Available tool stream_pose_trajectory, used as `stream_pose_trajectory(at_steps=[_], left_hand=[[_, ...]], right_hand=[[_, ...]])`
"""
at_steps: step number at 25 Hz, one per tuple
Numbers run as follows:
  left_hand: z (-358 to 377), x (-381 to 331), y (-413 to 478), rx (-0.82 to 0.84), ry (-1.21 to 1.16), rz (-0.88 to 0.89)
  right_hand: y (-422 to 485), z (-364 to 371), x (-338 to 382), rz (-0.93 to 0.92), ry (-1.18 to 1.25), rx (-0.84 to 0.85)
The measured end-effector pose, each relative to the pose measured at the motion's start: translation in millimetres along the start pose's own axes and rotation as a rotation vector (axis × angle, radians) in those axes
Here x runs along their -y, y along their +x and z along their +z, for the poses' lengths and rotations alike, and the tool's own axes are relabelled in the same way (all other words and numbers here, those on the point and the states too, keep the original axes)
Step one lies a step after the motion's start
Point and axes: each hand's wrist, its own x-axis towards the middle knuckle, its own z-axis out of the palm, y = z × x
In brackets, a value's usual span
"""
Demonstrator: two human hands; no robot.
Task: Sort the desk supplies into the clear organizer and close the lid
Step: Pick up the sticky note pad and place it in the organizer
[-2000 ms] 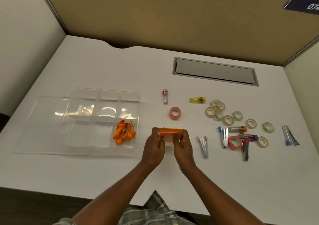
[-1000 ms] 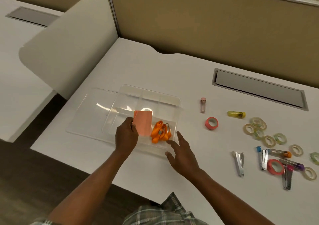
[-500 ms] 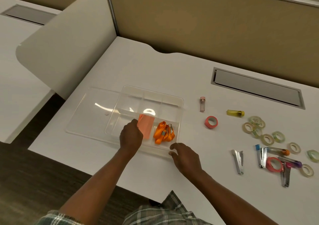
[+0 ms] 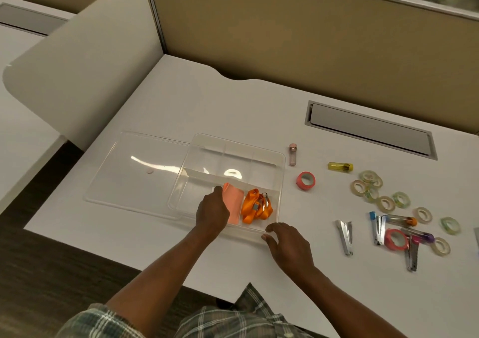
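Okay, left to right on the white desk (image 4: 233, 109): the clear lid (image 4: 134, 171) lies flat at far left, and the clear organizer (image 4: 281, 171) sits with its left part on top of it. The back row of organizer compartments looks bare from here. In the long front compartment we see the left hand (image 4: 211, 213), back of the hand up, fingers curled round the left edge of a salmon-pink pad (image 4: 234, 203). The pad lies lengthwise in that compartment; we can't tell whether it is flat on the bottom. Just right of it, same compartment, is a bunched orange lanyard (image 4: 256, 205) with a metal clip. The right hand (image 4: 287, 244) holds nothing, fingers loosely bent and apart, fingertips touching the organizer's front right corner.

Outside the organizer, to the right: a small pink-capped tube (image 4: 293, 154) just beside the back right corner, a pink tape roll (image 4: 305, 180), a yellow tube (image 4: 340, 166), then a scatter of clear tape rolls (image 4: 368, 182). Nearer the front edge sit a silver staple remover (image 4: 345, 236), a blue-tipped one (image 4: 377, 227), an orange-capped tube (image 4: 399, 219), a second pink tape roll (image 4: 395, 239) and a purple-capped tube (image 4: 420, 235), all bunched and touching
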Motion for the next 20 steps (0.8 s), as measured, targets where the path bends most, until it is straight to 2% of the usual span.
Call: stream_pose_trajectory(at_steps=[7, 14, 17, 20], left_hand=[[21, -18, -4, 0.074, 0.158, 0.083], [28, -29, -7, 0.107, 0.415, 0.156], [26, -38, -9, 0.058, 0.516, 0.175], [26, -56, -9, -0.032, 0.590, 0.278]], right_hand=[[-17, -4, -22, 0.046, 0.003, -0.032], [-17, -1, -29, 0.029, 0.000, -0.035], [-14, -1, -30, 0.018, 0.001, -0.015], [-13, -5, -30, -0.013, 0.043, 0.011]])
